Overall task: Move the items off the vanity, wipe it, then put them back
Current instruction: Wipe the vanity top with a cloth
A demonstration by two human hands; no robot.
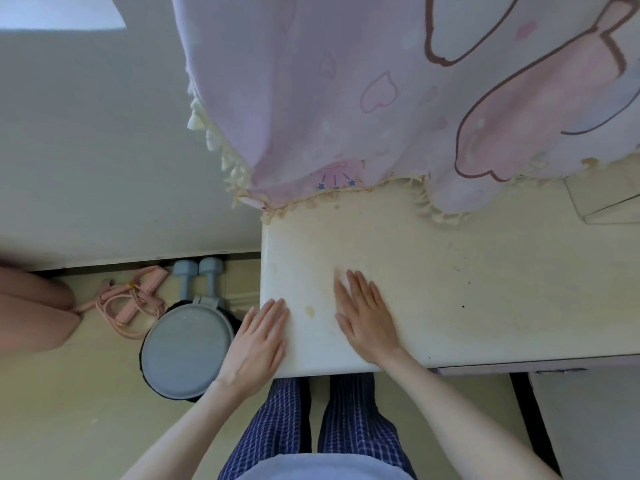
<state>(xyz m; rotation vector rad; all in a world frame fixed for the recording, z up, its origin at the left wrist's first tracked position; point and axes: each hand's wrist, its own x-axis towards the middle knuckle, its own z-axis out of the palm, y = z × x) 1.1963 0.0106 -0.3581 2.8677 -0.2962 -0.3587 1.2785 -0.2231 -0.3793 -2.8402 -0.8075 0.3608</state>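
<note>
— Cream vanity top (485, 271), centre right of frame: condition?
— Stained and speckled. A white wipe (341, 277) is pressed flat under the right hand (367, 317), fingers straight.
— Left hand (258, 341)?
— Laid open at the vanity's left edge; nothing is held. A lilac curtain (346, 98) is draped along the far edge.

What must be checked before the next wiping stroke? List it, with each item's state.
1. Wipe under right hand: ok, a white wipe peeks out past the fingertips.
2. Left hand steadying: ok, flat on the vanity corner.
3. Wiping path free of items: ok where visible.
4. Stains left: not ok, a yellowish spot and dark specks show.
5. Curtain off the surface: not ok, its fringe lies on the back edge.
</note>
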